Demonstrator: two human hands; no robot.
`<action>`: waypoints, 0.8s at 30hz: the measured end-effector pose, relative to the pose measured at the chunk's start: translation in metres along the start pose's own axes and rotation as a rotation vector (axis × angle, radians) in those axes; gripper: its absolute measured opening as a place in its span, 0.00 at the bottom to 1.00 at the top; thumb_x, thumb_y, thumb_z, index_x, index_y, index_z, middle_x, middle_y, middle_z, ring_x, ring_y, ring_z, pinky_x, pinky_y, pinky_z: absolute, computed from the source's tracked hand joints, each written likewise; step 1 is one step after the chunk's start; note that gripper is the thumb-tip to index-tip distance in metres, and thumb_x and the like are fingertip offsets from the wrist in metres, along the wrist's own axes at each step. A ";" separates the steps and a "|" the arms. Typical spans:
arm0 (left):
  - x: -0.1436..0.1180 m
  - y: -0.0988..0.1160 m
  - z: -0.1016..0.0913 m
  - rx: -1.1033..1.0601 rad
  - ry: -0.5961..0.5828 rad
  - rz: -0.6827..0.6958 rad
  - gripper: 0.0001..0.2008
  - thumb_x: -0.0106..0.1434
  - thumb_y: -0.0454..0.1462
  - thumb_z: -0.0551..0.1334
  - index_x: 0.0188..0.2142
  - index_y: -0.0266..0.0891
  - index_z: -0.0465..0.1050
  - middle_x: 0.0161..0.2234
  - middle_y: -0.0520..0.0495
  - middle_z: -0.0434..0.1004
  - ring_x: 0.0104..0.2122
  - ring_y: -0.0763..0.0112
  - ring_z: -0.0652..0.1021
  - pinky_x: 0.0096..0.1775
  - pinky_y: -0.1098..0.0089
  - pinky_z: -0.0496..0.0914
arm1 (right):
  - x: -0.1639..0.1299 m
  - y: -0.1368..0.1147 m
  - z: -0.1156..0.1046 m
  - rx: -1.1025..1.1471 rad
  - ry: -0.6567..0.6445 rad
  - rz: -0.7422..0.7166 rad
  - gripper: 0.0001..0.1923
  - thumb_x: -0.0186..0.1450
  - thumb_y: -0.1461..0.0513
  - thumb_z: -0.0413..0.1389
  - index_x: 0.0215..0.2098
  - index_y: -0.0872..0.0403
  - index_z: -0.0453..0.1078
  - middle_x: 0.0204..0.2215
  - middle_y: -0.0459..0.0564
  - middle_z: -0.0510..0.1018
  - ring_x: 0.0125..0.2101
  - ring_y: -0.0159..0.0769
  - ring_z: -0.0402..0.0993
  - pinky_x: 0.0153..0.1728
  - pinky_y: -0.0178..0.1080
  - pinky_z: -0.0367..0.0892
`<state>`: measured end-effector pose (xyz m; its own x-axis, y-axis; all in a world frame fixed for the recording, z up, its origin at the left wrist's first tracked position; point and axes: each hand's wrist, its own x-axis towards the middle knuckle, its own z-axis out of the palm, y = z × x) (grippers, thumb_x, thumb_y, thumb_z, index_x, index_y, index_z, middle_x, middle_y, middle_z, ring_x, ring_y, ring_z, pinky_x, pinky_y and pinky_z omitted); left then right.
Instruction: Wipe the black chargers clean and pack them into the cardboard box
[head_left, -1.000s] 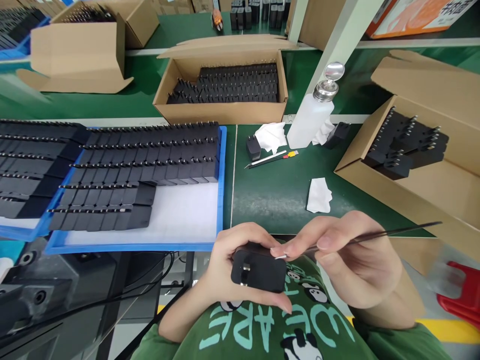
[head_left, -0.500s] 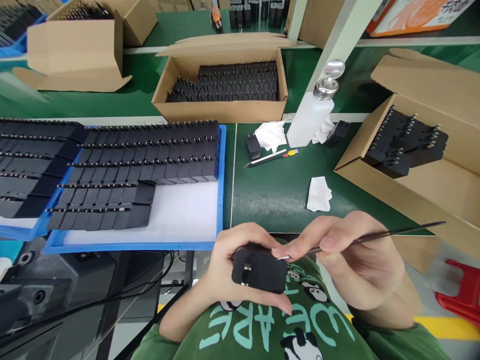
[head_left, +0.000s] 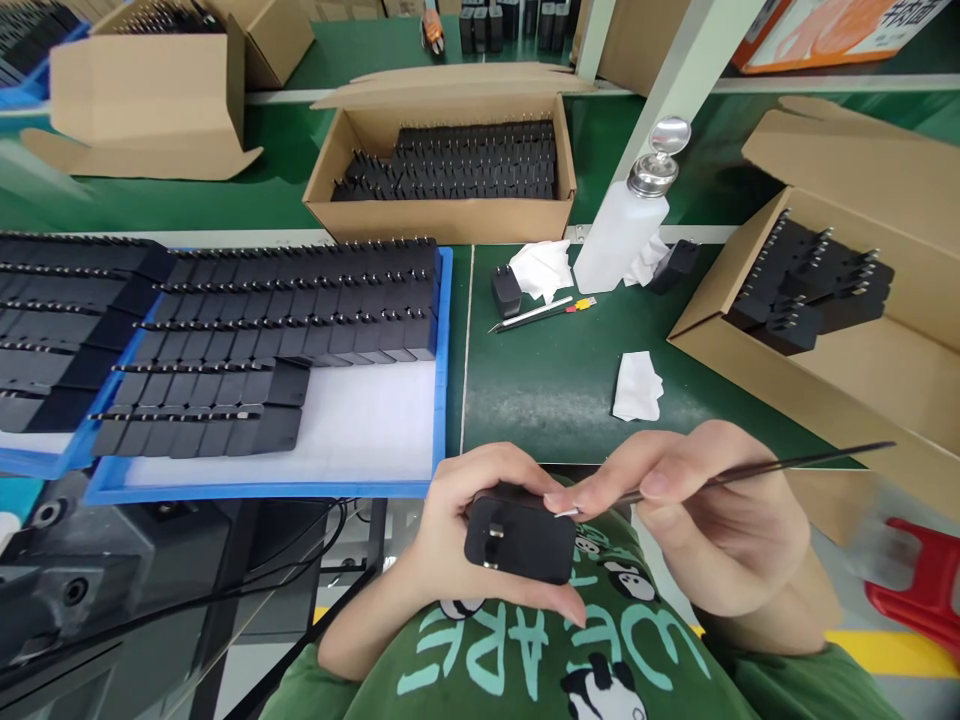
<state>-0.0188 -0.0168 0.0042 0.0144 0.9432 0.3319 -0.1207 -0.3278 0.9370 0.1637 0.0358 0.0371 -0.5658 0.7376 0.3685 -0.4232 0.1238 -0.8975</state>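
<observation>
My left hand [head_left: 442, 540] is wrapped round a black plug adapter [head_left: 521, 545], its pronged face turned up towards me. My right hand [head_left: 720, 520] pinches a thin dark tool with a bright metal tip [head_left: 795, 463]; whether it is a pair of tweezers or a pick I cannot tell. The tip touches or almost touches the adapter's upper right edge, and my right index finger rests close to my left fingers there. A folded white wipe [head_left: 637, 386] lies on the green bench just beyond my hands.
On the left, a blue-rimmed tray [head_left: 442, 400] holds rows of black adapters. Cardboard boxes with more adapters stand at the back [head_left: 450, 222] and right [head_left: 757, 390]. A white pump bottle [head_left: 622, 235], crumpled wipes [head_left: 541, 270], a pen-like tool [head_left: 534, 314] and loose adapters [head_left: 506, 290] sit mid-bench.
Both hands, the adapter and the tool stay in almost the same place. Only a slight shift of the camera view shows.
</observation>
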 end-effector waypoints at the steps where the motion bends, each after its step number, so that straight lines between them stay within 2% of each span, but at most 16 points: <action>1: 0.000 0.000 0.000 0.000 -0.003 0.000 0.31 0.36 0.49 0.80 0.38 0.40 0.76 0.31 0.48 0.82 0.29 0.67 0.81 0.32 0.71 0.75 | 0.000 0.000 0.000 0.007 0.003 0.003 0.17 0.71 0.70 0.48 0.51 0.45 0.67 0.40 0.49 0.80 0.39 0.39 0.82 0.39 0.44 0.82; 18: 0.001 0.000 0.000 0.011 -0.028 0.007 0.31 0.36 0.48 0.80 0.39 0.41 0.76 0.31 0.48 0.82 0.29 0.66 0.81 0.32 0.70 0.75 | -0.002 0.001 -0.001 0.027 -0.002 -0.013 0.18 0.70 0.72 0.47 0.52 0.48 0.67 0.41 0.51 0.80 0.40 0.41 0.82 0.41 0.46 0.82; 22: 0.000 -0.001 0.000 0.012 -0.019 0.010 0.30 0.36 0.48 0.80 0.38 0.41 0.76 0.31 0.48 0.82 0.29 0.66 0.80 0.31 0.70 0.75 | -0.004 0.003 0.001 0.016 0.011 -0.024 0.16 0.71 0.71 0.48 0.52 0.48 0.67 0.41 0.51 0.80 0.39 0.39 0.82 0.39 0.43 0.82; 24: 0.000 0.000 0.000 0.032 -0.012 0.011 0.31 0.36 0.49 0.80 0.38 0.41 0.76 0.31 0.48 0.82 0.29 0.67 0.80 0.31 0.71 0.75 | -0.006 0.001 0.000 0.013 0.049 -0.013 0.14 0.71 0.69 0.49 0.51 0.48 0.67 0.40 0.50 0.80 0.39 0.40 0.82 0.39 0.45 0.81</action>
<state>-0.0191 -0.0167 0.0043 0.0247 0.9388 0.3436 -0.0894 -0.3402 0.9361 0.1660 0.0315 0.0340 -0.5248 0.7679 0.3673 -0.4398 0.1248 -0.8894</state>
